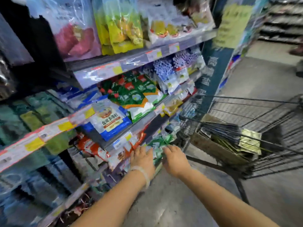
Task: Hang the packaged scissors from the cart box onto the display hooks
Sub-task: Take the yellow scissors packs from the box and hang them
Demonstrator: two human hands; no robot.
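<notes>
Head view, all motion-blurred: left hand (143, 158) and right hand (175, 158) lie spread-fingered on green-white packets (157, 145) at a low shelf (114, 143); whether they hold any, can't tell. Labels unreadable. Cart box (218, 149) of packages sits right, in the wire cart (262, 128).

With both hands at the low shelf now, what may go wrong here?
The left hand and right hand press on green packages crowded at the shelf edge, so some may slide off. The picture is blurred; no hook is visible. The box in the cart sits aside, needing a reach.
</notes>
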